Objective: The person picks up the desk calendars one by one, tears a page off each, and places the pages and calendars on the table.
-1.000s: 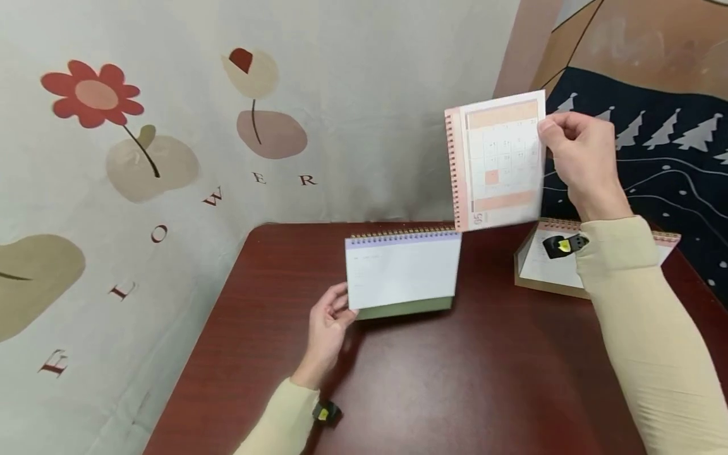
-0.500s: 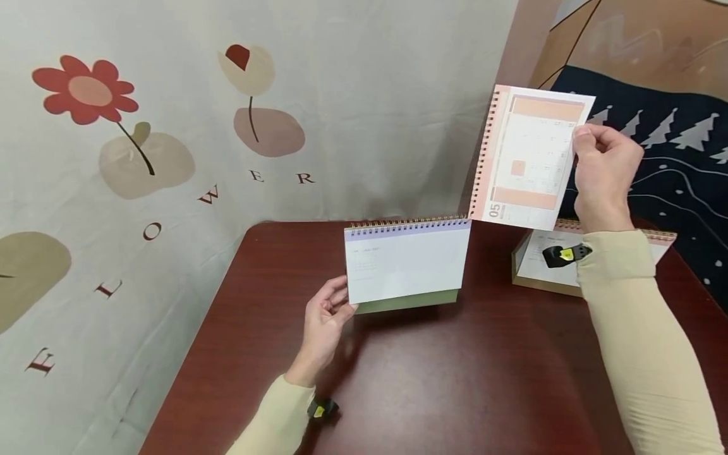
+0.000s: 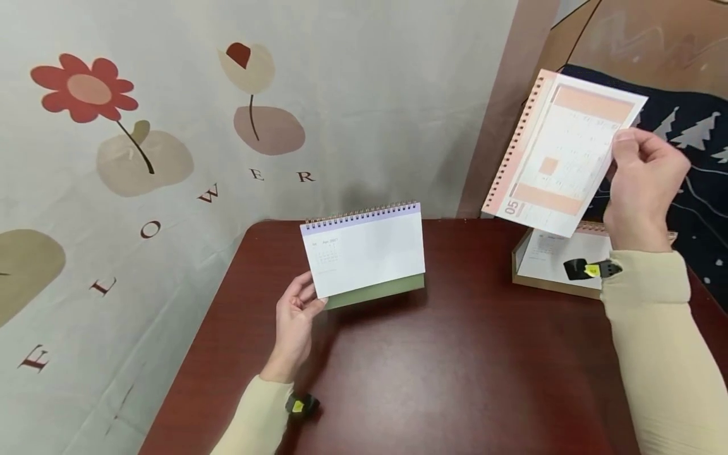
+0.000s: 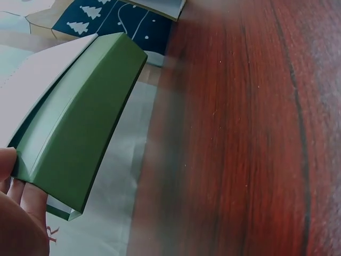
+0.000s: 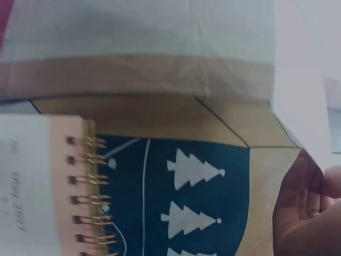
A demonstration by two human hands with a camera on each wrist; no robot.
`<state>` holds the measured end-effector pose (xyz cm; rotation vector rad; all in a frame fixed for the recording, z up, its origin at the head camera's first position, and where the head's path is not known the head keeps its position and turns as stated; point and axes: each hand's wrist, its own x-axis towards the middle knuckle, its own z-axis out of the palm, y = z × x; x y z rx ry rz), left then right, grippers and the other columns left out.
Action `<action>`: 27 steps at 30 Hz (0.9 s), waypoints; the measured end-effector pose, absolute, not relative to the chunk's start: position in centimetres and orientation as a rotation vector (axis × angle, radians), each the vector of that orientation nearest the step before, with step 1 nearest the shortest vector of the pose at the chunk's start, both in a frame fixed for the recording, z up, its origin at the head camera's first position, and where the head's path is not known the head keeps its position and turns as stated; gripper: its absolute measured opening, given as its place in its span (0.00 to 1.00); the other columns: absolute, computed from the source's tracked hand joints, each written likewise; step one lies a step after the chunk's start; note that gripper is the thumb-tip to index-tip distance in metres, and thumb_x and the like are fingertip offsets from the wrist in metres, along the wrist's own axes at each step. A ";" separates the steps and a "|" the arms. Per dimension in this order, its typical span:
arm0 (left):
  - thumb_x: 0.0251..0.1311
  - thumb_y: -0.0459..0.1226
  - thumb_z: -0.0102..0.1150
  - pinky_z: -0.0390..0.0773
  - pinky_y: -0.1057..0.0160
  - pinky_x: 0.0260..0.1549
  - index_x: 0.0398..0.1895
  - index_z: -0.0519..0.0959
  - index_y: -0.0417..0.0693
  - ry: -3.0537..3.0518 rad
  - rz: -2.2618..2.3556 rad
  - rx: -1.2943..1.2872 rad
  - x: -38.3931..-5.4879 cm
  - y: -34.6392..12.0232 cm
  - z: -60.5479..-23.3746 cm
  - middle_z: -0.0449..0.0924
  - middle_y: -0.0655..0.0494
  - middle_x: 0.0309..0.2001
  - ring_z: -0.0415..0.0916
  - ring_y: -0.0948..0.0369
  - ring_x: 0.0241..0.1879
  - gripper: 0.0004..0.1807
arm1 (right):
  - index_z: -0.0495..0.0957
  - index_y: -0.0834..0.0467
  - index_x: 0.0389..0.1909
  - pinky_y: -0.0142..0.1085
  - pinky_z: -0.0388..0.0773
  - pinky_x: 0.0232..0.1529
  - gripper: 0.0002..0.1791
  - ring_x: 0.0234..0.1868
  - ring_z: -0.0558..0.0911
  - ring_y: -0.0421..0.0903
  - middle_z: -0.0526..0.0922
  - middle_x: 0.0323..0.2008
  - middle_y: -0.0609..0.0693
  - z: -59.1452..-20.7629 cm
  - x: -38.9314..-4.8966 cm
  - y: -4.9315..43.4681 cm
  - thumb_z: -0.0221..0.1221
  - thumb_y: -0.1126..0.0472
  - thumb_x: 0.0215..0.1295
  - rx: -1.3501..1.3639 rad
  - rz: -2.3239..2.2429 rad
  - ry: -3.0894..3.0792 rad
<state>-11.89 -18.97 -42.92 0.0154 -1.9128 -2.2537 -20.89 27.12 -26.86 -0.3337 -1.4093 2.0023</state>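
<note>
My left hand (image 3: 294, 322) grips the lower left corner of a spiral-bound desk calendar (image 3: 366, 249), its thumb in front and its fingers behind. That calendar has a white page, a lilac top strip and a green base; the left wrist view shows the green underside (image 4: 85, 122) lifted and tilted. My right hand (image 3: 648, 183) pinches the edge of a loose calendar page (image 3: 569, 151), pink and white, marked 05, with punched holes down its left side. The page hangs in the air, apart from the green calendar.
A second desk calendar (image 3: 569, 262) with a tan base stands on the dark red table (image 3: 455, 366) at the right, partly behind the page and the right wrist. Its spiral edge (image 5: 90, 186) shows in the right wrist view. A printed cloth (image 3: 364, 95) hangs behind the table.
The loose page has moved right with my right hand and tilted clockwise, away from the green calendar's spiral. My left hand has shifted that calendar to the left.
</note>
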 end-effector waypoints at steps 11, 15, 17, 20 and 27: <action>0.59 0.13 0.54 0.80 0.67 0.46 0.62 0.75 0.35 -1.868 -2.297 0.046 -12.8 -18.3 -43.1 0.89 0.60 0.48 0.84 0.63 0.51 0.27 | 0.88 0.63 0.45 0.25 0.82 0.41 0.08 0.44 0.81 0.45 0.84 0.44 0.53 -29.7 -18.8 25.1 0.64 0.64 0.71 -0.272 2.017 -1.542; 0.60 0.14 0.53 0.80 0.66 0.46 0.64 0.74 0.34 -1.865 -2.296 0.048 -13.1 -18.2 -43.0 0.88 0.59 0.49 0.84 0.63 0.51 0.27 | 0.87 0.61 0.47 0.24 0.81 0.42 0.10 0.43 0.81 0.44 0.83 0.44 0.52 -30.6 -18.0 23.9 0.63 0.61 0.72 -0.267 1.951 -1.689; 0.61 0.13 0.52 0.80 0.66 0.45 0.65 0.73 0.34 -1.862 -2.297 0.057 -13.1 -18.3 -43.0 0.88 0.59 0.49 0.84 0.63 0.50 0.28 | 0.86 0.61 0.50 0.23 0.81 0.43 0.11 0.43 0.81 0.44 0.83 0.44 0.50 -31.1 -17.5 23.5 0.63 0.60 0.73 -0.265 1.908 -1.769; 0.60 0.12 0.50 0.80 0.66 0.45 0.65 0.73 0.34 -1.850 -2.303 0.065 -13.3 -18.3 -42.9 0.88 0.59 0.49 0.84 0.64 0.49 0.29 | 0.85 0.62 0.52 0.23 0.80 0.44 0.13 0.42 0.81 0.43 0.83 0.43 0.50 -31.5 -16.9 22.8 0.62 0.59 0.74 -0.254 1.856 -1.853; 0.60 0.12 0.50 0.80 0.66 0.45 0.65 0.73 0.34 -1.830 -2.312 0.043 -13.6 -18.2 -42.9 0.89 0.58 0.49 0.85 0.63 0.49 0.29 | 0.82 0.62 0.60 0.26 0.79 0.50 0.20 0.46 0.82 0.43 0.83 0.47 0.47 -32.4 -15.1 21.6 0.60 0.53 0.76 -0.254 1.730 -2.079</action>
